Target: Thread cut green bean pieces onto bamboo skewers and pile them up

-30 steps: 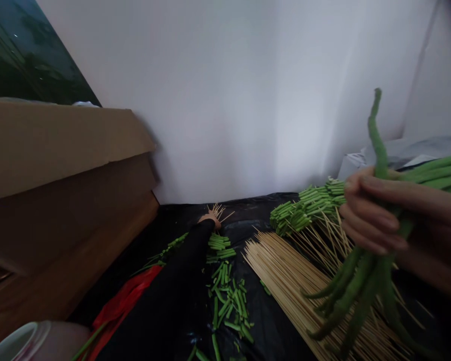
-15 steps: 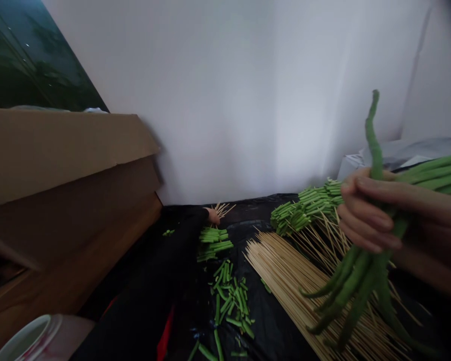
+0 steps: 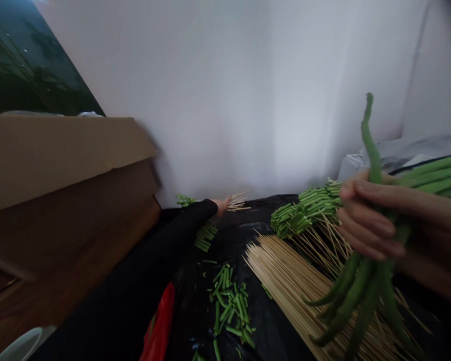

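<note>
My left hand (image 3: pixel 222 205) reaches far forward and is closed around a bundle of bamboo skewers (image 3: pixel 238 202), whose bare ends fan out to the right. Threaded green bean pieces (image 3: pixel 205 236) show just below that wrist, and more bean pieces (image 3: pixel 186 200) show beyond the sleeve; the sleeve hides how they connect to the bundle. On the right, raised close to the camera, my right hand (image 3: pixel 372 215) grips several long green beans (image 3: pixel 361 291). One bean sticks up above its fingers, and the others hang over a pile of bare skewers (image 3: pixel 285 276).
Cut bean pieces (image 3: pixel 233 306) lie scattered on black plastic sheeting (image 3: pixel 270 321). Skewered beans (image 3: pixel 308 208) are stacked by the wall. A cardboard box (image 3: pixel 67 155) stands at left, a white tub (image 3: pixel 22 346) at lower left, and a red bag (image 3: pixel 160 321) near my left arm.
My left hand has moved slightly right and away from me, and the skewer ends have swung to point right. More of the red bag shows. My right hand has hardly moved.
</note>
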Demonstrator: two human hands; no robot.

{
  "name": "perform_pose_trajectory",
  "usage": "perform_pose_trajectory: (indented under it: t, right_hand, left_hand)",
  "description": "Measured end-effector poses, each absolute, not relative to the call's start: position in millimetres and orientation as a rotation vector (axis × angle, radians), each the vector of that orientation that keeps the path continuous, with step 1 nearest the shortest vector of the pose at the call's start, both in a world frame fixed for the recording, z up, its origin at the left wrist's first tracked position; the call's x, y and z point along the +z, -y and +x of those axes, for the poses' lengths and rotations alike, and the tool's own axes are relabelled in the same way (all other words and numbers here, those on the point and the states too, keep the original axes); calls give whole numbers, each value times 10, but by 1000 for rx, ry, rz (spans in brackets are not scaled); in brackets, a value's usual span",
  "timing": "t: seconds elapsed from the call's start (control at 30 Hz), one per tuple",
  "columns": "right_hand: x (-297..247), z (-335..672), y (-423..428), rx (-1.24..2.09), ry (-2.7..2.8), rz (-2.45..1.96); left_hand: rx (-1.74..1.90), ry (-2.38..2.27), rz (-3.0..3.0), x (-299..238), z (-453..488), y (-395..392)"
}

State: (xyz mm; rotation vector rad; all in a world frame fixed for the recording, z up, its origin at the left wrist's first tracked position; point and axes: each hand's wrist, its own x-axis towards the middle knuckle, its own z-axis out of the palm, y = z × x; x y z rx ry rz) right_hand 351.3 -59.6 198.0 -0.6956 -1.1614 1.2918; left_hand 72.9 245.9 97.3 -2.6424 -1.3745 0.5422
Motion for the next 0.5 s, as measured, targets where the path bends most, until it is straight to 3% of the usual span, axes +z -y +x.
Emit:
perform_pose_trajectory:
  t: [0.5]
  right_hand:
    - [1869, 3581, 461, 1329, 1165, -712]
  left_hand:
    - [400, 1380, -2582, 272, 810, -2379]
